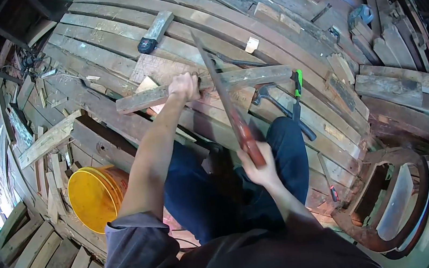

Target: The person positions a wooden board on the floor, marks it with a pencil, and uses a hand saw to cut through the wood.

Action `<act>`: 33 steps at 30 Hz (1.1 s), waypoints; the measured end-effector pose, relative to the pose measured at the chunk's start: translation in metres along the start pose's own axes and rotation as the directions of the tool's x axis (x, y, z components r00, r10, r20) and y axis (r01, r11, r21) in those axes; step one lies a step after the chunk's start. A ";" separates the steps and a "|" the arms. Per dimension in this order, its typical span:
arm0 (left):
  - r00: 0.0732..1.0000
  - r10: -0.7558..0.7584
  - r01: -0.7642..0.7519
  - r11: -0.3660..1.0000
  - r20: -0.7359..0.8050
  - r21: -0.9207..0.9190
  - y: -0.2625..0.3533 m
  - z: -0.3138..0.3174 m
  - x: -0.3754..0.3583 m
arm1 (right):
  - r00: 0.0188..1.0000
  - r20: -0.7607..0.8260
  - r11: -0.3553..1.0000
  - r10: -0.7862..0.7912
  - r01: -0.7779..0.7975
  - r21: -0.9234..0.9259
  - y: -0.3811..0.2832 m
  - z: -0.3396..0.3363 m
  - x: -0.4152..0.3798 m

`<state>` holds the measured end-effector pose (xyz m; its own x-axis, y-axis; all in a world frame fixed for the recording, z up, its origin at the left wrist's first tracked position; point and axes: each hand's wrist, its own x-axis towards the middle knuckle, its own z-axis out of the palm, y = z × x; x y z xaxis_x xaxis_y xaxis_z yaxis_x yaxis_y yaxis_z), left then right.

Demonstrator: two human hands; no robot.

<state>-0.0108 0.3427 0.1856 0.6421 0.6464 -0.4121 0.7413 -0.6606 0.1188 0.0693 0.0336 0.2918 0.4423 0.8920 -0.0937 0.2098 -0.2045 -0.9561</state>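
Note:
My left hand point(185, 87) is closed round a weathered wooden beam point(250, 77) that lies crosswise in front of my knees. My right hand point(260, 167) grips the reddish-brown handle of a machete point(221, 88); its long blade points away from me and crosses over the beam in this view. Under the beam, near my left hand, is a flat board point(160, 68) with a pale wood block point(147, 84). A claw hammer point(277, 103) lies by my right knee, beside a tool with a green and black handle point(297, 83).
A tape measure point(147, 45) sits beyond the beam near a short wood piece point(161, 25). To the left stands a yellow bucket point(93, 199) among scrap timber. At right are a curved wooden chair frame point(391, 203), stacked planks point(390, 88) and a red-handled tool point(334, 193).

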 end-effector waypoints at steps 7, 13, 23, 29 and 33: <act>0.999 -0.038 0.036 0.997 -0.030 -0.066 -0.001 0.006 0.003 | 0.982 0.100 0.988 0.157 -0.156 -0.019 -0.044 -0.053 -0.097; 1.000 -0.006 0.006 1.000 0.006 -0.006 0.002 -0.005 -0.005 | 0.996 0.034 0.982 0.084 -0.088 0.167 0.011 -0.016 -0.039; 0.999 0.004 -0.005 1.000 -0.037 -0.022 -0.005 0.011 0.004 | 0.953 0.073 0.815 0.294 -0.290 0.502 0.007 -0.025 0.001; 0.998 -0.017 0.015 0.999 -0.058 -0.038 0.003 -0.003 -0.008 | 0.954 0.084 0.875 0.289 -0.298 0.380 0.006 -0.042 -0.053; 0.999 -0.038 0.038 0.998 -0.005 -0.043 0.004 -0.008 -0.007 | 0.956 0.058 0.810 0.289 -0.277 0.517 0.001 -0.029 -0.049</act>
<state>-0.0112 0.3385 0.1958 0.6145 0.6728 -0.4120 0.7726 -0.6190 0.1416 0.0731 -0.0217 0.3035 0.4323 0.8168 -0.3821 -0.4033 -0.2039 -0.8921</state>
